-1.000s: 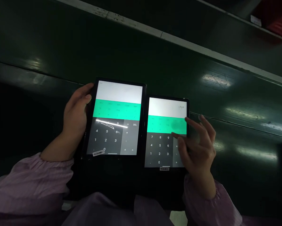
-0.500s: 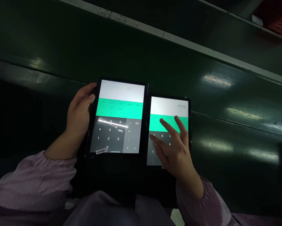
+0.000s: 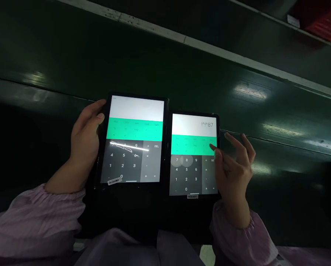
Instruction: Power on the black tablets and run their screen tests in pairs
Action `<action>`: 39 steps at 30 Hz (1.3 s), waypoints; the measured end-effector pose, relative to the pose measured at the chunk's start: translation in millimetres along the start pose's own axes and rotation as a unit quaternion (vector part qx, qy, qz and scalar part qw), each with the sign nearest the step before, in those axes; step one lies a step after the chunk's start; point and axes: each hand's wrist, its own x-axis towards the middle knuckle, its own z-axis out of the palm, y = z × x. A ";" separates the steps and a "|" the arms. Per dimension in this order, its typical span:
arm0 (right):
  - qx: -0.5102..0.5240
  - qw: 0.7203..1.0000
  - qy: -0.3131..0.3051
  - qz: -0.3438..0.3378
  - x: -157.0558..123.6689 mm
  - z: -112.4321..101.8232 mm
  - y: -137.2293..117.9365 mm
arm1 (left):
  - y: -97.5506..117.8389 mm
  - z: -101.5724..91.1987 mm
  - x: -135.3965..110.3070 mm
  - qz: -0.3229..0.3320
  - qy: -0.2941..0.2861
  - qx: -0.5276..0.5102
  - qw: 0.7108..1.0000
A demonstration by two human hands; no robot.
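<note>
Two black tablets lie side by side in front of me, both showing a calculator with a green band and a grey number pad. My left hand (image 3: 85, 142) grips the left edge of the larger left tablet (image 3: 134, 140), thumb on its bezel. My right hand (image 3: 234, 168) hovers at the right edge of the smaller right tablet (image 3: 194, 155), fingers spread and lifted off the screen, holding nothing. The right tablet's display line reads some symbols followed by 87. A small white barcode label sits at the bottom of each tablet.
The tablets rest on a dark green glossy surface (image 3: 265, 122) with light reflections. A pale metal rail (image 3: 209, 48) runs diagonally behind it. Something red (image 3: 320, 22) sits at the top right. My pale purple sleeves (image 3: 29, 218) fill the bottom.
My right hand tapped keys on the right tablet's number pad, then pulled back off the screen to its right edge. More characters appeared on its display. My left hand kept its grip.
</note>
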 end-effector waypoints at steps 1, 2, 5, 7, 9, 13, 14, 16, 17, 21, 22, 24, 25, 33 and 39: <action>0.007 1.000 -0.009 -0.009 0.3 0.3 -2.6 | 0.4 0.1 -0.3 -0.004 0.002 0.002 1.000; 0.013 1.000 -0.016 -0.018 0.8 0.1 -4.3 | 0.7 0.2 -0.6 -0.008 0.003 0.003 1.000; 0.011 1.000 -0.003 -0.016 1.9 -1.3 -3.4 | 0.2 -0.5 -0.5 -0.006 0.000 0.004 1.000; -0.006 1.000 0.021 0.000 1.7 -0.9 0.7 | -1.8 -1.5 0.8 0.002 -0.004 0.005 1.000; -0.015 1.000 0.024 0.004 1.6 0.4 4.0 | -5.0 -2.7 2.8 0.006 -0.008 0.006 1.000; -0.016 0.999 0.003 -0.029 8.8 -2.3 0.0 | -13.7 -3.4 5.0 0.023 -0.027 -0.047 0.998; -0.018 0.999 0.003 -0.032 12.9 -4.9 -4.4 | -16.1 -3.3 4.4 0.028 -0.033 -0.073 0.996; -0.011 1.000 0.001 -0.025 23.0 -10.3 -18.7 | -20.6 -3.4 1.4 0.035 -0.047 -0.119 0.991; 0.002 1.000 -0.009 -0.023 28.3 -11.8 -28.6 | -22.6 -3.8 -0.5 0.036 -0.056 -0.135 0.989; 0.077 0.988 -0.129 -0.047 44.1 0.2 -78.3 | -29.7 -8.2 -6.1 0.006 -0.097 -0.142 0.985; 0.089 0.982 -0.156 -0.052 46.1 7.3 -89.6 | -31.4 -9.6 -6.2 -0.004 -0.106 -0.142 0.984; 0.098 0.976 -0.187 -0.057 48.0 22.4 -106.6 | -35.0 -11.9 -4.9 -0.017 -0.126 -0.155 0.980; 0.097 0.974 -0.194 -0.062 48.3 29.1 -111.8 | -36.8 -12.8 -4.1 -0.021 -0.135 -0.168 0.976; 0.048 0.982 -0.167 -0.074 51.8 39.5 -114.3 | -28.8 -22.4 -9.6 -0.071 -0.197 -0.134 0.969; 0.055 0.975 -0.200 -0.074 48.8 41.5 -120.0 | -13.7 -24.1 -13.0 -0.106 -0.203 -0.129 0.965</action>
